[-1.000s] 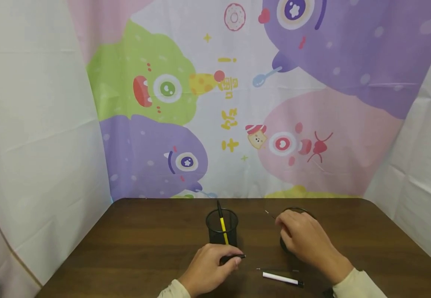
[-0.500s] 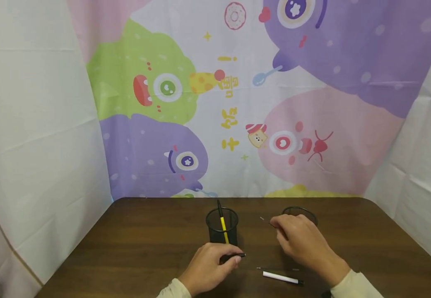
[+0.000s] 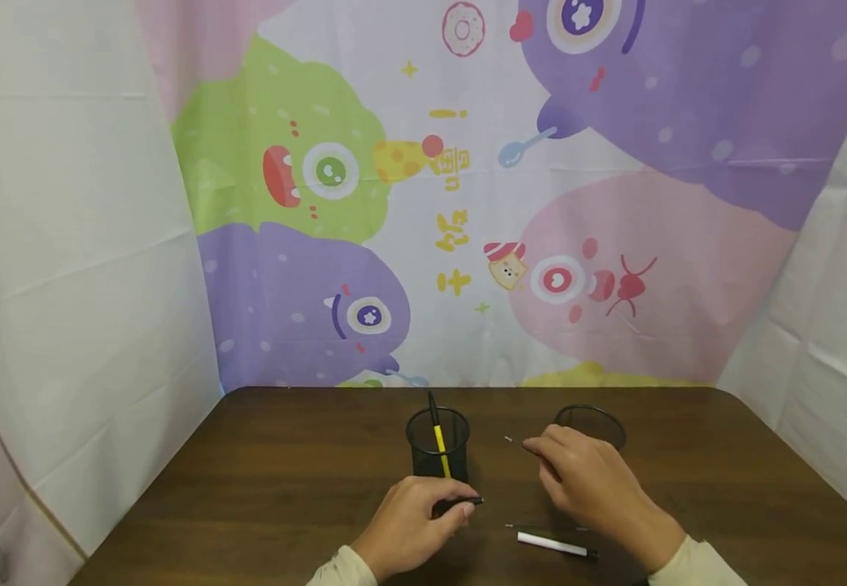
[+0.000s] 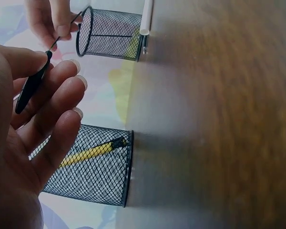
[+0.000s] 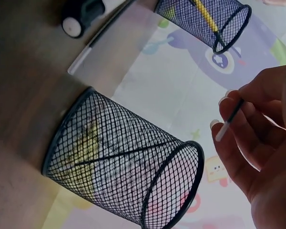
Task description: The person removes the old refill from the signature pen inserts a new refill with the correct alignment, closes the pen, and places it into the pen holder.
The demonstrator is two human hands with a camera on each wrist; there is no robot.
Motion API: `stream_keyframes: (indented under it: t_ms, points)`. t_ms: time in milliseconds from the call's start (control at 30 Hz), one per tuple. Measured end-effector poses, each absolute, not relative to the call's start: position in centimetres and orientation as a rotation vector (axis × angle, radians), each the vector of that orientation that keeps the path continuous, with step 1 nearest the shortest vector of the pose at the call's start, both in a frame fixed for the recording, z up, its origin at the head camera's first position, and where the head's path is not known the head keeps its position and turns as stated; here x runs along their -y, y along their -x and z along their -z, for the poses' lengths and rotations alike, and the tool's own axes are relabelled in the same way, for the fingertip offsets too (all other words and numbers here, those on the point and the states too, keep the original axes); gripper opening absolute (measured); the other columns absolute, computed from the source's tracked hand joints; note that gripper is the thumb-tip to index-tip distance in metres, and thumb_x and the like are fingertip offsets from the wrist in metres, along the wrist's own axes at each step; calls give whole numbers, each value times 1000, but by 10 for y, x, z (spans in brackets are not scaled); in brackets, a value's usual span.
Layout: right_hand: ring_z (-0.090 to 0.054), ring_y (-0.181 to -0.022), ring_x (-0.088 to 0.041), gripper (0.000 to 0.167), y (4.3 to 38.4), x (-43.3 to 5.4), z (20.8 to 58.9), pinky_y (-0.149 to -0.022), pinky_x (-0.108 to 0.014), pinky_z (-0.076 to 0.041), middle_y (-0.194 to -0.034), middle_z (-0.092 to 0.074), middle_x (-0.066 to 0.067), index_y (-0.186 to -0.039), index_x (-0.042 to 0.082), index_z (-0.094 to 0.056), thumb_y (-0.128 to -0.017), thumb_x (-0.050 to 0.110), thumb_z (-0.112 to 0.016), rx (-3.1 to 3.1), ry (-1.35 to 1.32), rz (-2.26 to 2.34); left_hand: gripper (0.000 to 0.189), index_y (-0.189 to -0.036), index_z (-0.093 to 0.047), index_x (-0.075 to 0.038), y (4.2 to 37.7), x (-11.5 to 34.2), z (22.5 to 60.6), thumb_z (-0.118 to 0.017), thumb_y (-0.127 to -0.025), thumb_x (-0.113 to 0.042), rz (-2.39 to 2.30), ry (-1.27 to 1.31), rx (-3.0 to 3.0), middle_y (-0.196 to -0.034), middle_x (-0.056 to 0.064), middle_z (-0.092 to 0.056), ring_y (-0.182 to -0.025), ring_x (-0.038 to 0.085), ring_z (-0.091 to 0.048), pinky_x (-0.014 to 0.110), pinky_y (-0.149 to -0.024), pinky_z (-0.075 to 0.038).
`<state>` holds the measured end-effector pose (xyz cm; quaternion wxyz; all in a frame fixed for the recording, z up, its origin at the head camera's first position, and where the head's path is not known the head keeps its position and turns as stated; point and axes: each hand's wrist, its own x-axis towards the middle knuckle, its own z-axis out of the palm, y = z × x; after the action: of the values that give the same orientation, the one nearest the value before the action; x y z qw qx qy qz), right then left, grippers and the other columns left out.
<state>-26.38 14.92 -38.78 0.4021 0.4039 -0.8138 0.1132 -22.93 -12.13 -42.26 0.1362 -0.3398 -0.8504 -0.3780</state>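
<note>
My left hand (image 3: 410, 521) pinches a short black tapered pen piece (image 4: 32, 88) between thumb and forefinger, just in front of the left mesh cup. Between the fingertips of my right hand (image 3: 606, 492) is a thin dark pen refill (image 5: 232, 118) with a clear end. In the head view its metal tip points left, apart from the black piece. A white pen barrel (image 3: 551, 544) with a black end lies on the table between the hands. Just behind the barrel lies a second refill (image 5: 102, 36).
The left black mesh cup (image 3: 423, 464) holds a yellow-and-black pen (image 3: 439, 439). Partly hidden behind my right hand stands another mesh cup (image 5: 119, 157); a thin dark line shows through its mesh. A printed curtain (image 3: 467, 334) hangs behind the brown table (image 3: 284, 472).
My right hand has moved left and a little nearer, away from the right cup, bringing the refill closer to the left hand. The left hand stays in place.
</note>
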Motion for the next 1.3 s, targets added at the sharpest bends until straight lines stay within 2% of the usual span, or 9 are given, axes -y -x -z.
stream_keyframes:
  t_ms: [233,567,1000,1300]
  points:
    - [-49,-63,-2,20,261,-147,393,-50,-21,-45,-79,-58,8,-91,10,-73,-73,3,-71,2089,-1016,-266,18,-109,-75,-23,229,122,423,-63,-101,-33,1131,969,2475,-80,-23,-67,-72,-8,-62,22,-71,-54]
    - [-48,-63,0,18,259,-143,394,-51,-19,-45,-79,-57,9,-86,12,-71,-73,0,-68,2062,-1089,-309,15,-109,-74,-25,230,122,423,-64,-100,-32,1108,958,2475,-80,-24,-67,-73,-7,-63,28,-74,-56]
    - [-42,-61,4,14,255,-140,396,-49,-14,-41,-77,-55,12,-83,15,-68,-77,5,-76,2068,-1146,-337,11,-107,-73,-25,232,122,425,-68,-98,-27,1070,942,2438,-84,-25,-68,-77,-9,-61,22,-72,-52]
    - [-43,-62,5,16,255,-141,394,-51,-13,-41,-78,-55,12,-83,15,-66,-77,4,-76,2065,-1195,-355,11,-106,-72,-23,230,122,426,-71,-96,-23,1105,899,2430,-83,-16,-70,-60,-15,-57,23,-73,-52]
